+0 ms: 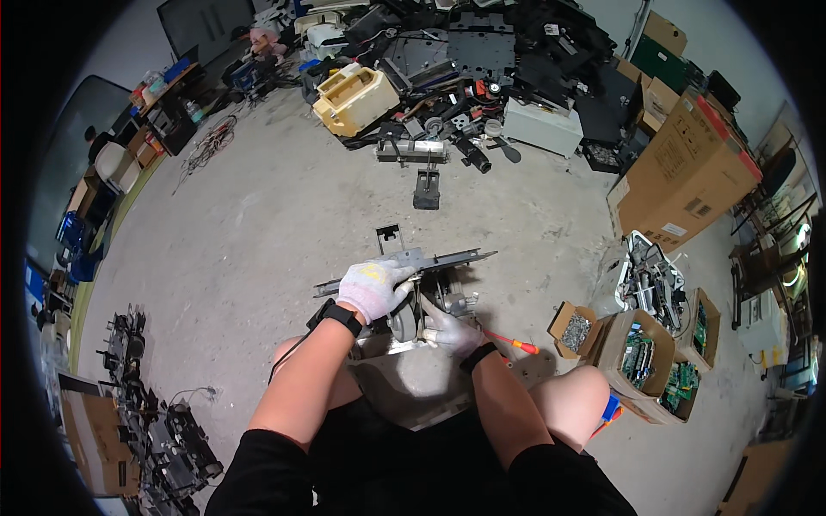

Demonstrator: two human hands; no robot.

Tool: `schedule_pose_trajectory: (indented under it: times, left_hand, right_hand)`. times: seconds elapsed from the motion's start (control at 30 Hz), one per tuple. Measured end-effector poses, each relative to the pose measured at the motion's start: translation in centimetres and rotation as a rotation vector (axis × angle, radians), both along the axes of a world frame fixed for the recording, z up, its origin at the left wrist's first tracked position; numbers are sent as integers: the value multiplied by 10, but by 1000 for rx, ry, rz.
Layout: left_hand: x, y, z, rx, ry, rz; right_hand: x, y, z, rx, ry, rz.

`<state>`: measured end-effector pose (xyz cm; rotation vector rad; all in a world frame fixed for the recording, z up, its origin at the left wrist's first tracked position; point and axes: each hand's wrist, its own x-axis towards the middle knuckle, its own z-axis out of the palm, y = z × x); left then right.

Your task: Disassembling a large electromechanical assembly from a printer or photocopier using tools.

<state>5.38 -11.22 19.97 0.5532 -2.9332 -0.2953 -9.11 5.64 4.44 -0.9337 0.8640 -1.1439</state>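
Note:
In front of my legs a partly stripped metal machine assembly stands on the floor, with a long dark rail across its top and rollers or wheel-like parts below. My left hand, in a white glove, is closed over the rail near its middle. Lower down, my right hand, also gloved, has its fingers closed on an upright metal part of the same assembly; their tips are partly hidden. A screwdriver with a red and yellow handle lies just right of my right wrist.
Beyond the assembly sit a small black metal part and a big scrap heap with a cream plastic housing. At right are a tall carton, a box of screws and cartons of circuit boards. Dark scrap parts line the left.

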Motion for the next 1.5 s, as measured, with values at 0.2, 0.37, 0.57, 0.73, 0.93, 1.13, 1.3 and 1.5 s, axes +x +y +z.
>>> schedule_pose_trajectory:
  times: [0.2,0.37,0.57,0.73,0.93,1.13,1.3,1.5]
  left_hand:
    - [1,1,2,1,-53,26]
    - [-6,2,-2,-23,-5,-7]
    - [2,0,1,5,-45,27]
    - [-1,1,3,17,-33,24]
    - [0,-1,3,8,-37,8]
    - [2,0,6,5,-87,28]
    - [2,2,0,8,-40,5]
    - [-1,0,0,16,3,14]
  right_hand:
    - [10,-3,-17,49,-133,-114]
    - [-3,1,-59,-9,-162,-61]
    - [9,0,-39,24,-53,-41]
    - [-9,-7,-26,16,149,103]
    - [-9,-10,-32,58,48,163]
    - [-12,-12,18,146,191,223]
    - [-23,-11,21,167,260,320]
    - [-27,-18,-3,136,-79,331]
